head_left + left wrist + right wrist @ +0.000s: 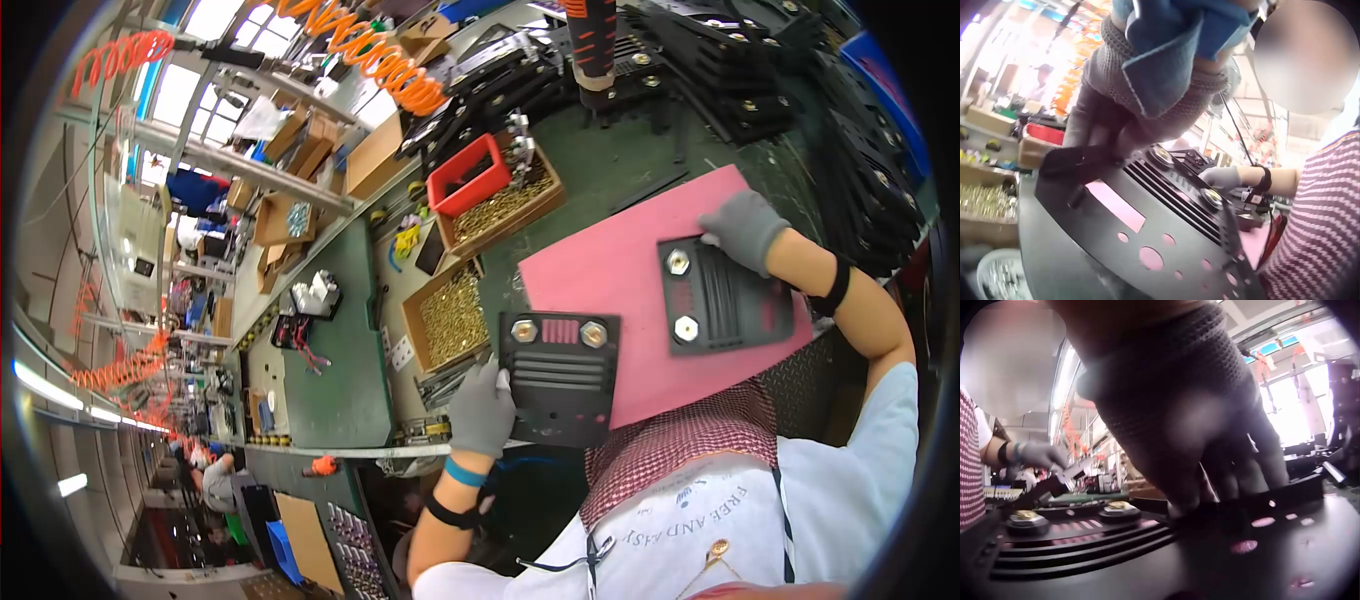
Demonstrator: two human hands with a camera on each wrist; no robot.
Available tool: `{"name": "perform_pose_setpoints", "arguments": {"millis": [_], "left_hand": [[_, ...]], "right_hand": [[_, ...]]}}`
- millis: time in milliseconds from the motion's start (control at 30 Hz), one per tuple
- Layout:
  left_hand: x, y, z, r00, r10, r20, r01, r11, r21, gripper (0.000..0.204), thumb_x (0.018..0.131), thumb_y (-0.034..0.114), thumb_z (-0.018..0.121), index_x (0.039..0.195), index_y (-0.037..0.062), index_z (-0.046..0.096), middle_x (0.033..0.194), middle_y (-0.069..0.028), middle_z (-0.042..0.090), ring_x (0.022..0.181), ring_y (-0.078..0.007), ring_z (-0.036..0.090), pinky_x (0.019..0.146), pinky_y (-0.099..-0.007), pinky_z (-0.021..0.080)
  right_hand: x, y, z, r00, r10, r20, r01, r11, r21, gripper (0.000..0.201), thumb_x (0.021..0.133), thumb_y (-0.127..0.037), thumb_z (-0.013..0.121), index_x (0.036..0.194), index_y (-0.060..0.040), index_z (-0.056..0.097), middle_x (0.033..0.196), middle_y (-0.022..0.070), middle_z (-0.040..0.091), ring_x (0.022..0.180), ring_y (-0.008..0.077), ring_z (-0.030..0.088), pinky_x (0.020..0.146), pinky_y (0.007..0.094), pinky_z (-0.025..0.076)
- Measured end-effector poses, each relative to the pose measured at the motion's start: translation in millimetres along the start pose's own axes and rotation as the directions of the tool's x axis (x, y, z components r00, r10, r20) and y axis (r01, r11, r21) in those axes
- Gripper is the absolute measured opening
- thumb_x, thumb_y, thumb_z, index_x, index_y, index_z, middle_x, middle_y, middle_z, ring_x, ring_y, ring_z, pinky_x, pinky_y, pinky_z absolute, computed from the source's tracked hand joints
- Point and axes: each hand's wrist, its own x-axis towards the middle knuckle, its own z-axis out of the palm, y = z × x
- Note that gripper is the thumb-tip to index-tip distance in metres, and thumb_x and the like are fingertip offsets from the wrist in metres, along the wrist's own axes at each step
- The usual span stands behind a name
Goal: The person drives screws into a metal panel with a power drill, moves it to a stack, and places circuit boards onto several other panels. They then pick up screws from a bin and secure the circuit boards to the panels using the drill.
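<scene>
Two black slotted plates, each with two round metal fittings, show in the head view. The left plate (558, 385) is gripped at its outer edge by the gloved left hand (482, 408), its lower part past the table edge. On the pink sheet (630, 250) lies the right plate (725, 300), its top edge held by the gloved right hand (745, 232). In the left wrist view the left hand (1147, 94) has its fingers over the rim of the tilted plate (1116, 219). The right hand's fingers (1241, 469) curl over the plate's raised edge in the right wrist view.
Wooden boxes of brass parts (450, 315) and a red bin (468, 178) stand left of the pink sheet. A power driver (593, 50) hangs above the green table (620, 150). Stacks of black plates (730, 75) fill the far and right sides.
</scene>
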Motion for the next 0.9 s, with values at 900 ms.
{"name": "perform_pose_setpoints", "arguments": {"millis": [900], "left_hand": [[0.4,40.9,-8.2,0.968,-0.136,0.210,0.159,0.983,-0.096,0.047,0.093,0.039,0.052,0.119,0.0009,0.060,0.112,-0.0217,0.063,0.104,-0.0375,0.060,0.089,-0.0411,0.046]], "right_hand": [[-218.3,54.5,-22.2,0.118,0.965,0.236,0.545,-0.261,0.796,0.064,0.083,-0.031,0.065,0.137,-0.0074,0.039,0.129,0.0124,0.050,0.123,0.0247,0.045,0.102,0.0389,0.037]]}}
